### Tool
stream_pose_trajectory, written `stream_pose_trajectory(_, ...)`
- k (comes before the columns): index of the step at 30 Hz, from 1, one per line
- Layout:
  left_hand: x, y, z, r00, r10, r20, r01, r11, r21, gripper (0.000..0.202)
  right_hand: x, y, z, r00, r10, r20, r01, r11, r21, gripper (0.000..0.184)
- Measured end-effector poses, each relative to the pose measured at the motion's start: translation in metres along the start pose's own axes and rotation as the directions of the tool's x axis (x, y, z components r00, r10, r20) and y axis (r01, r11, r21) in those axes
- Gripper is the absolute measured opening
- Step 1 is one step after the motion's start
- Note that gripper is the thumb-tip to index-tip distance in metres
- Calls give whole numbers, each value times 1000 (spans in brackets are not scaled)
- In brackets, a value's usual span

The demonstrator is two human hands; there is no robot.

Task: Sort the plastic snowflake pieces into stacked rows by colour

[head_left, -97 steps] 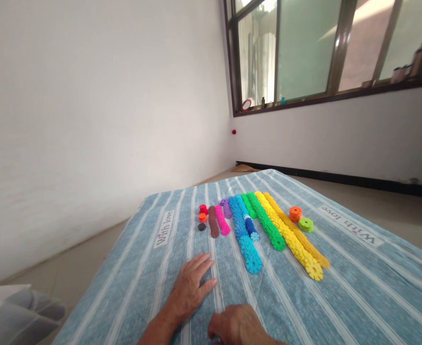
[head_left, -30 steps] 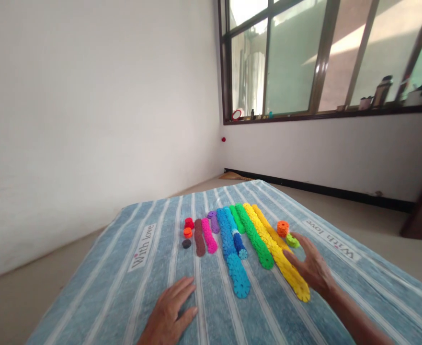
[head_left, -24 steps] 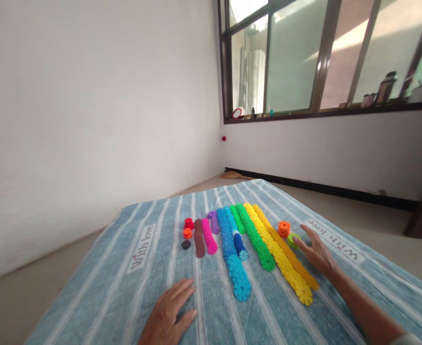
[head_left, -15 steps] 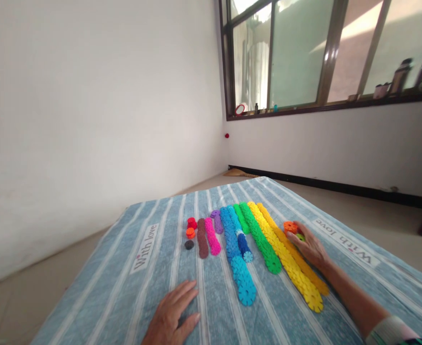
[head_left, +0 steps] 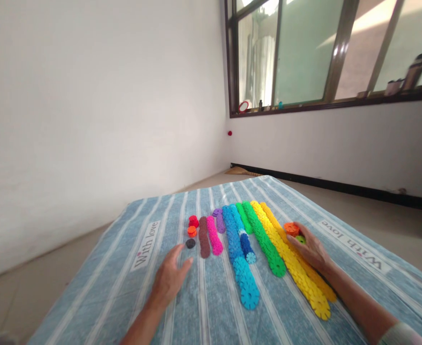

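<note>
My left hand [head_left: 168, 279] is open over the cloth, thumb and fingers apart, with nothing in it. Just beyond its fingertips lies a black plastic disc [head_left: 190, 243]. On the right, my right hand [head_left: 312, 247] has its thumb and fingers closed around a small stack of orange notched discs [head_left: 291, 228]. Lime-green discs [head_left: 300, 238] show partly under that hand. Left of it run long overlapping rows of yellow discs [head_left: 290, 258], green discs [head_left: 264, 239] and blue discs [head_left: 234, 237].
Shorter rows of brown discs [head_left: 204, 237], pink discs [head_left: 214, 235] and purple discs [head_left: 220, 221] lie farther left. Small red discs [head_left: 193, 221] sit behind another orange stack [head_left: 192, 232]. A striped blue cloth [head_left: 106, 268] covers the table. A white wall [head_left: 106, 96] stands behind.
My left hand has moved forward, up to near the black disc, with its fingers spread. My right hand stays at the orange discs. The view has shifted slightly.
</note>
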State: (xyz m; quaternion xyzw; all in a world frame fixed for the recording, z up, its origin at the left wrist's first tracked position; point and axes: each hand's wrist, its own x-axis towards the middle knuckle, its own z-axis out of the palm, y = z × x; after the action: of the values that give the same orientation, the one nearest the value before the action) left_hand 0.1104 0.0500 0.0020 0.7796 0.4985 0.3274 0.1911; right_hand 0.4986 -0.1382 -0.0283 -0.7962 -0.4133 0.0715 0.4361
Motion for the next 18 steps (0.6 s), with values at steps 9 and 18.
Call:
stream_pose_trajectory(9, 44, 57, 55, 997, -39, 66, 46, 992, -114, 60, 8, -42, 24, 999, 38, -10, -38, 996, 82, 75)
stream_pose_trajectory(18, 13, 123, 87, 958, -249, 141, 286, 841, -460, 55, 8, -109, 83, 977, 193, 92, -213, 872, 442, 71)
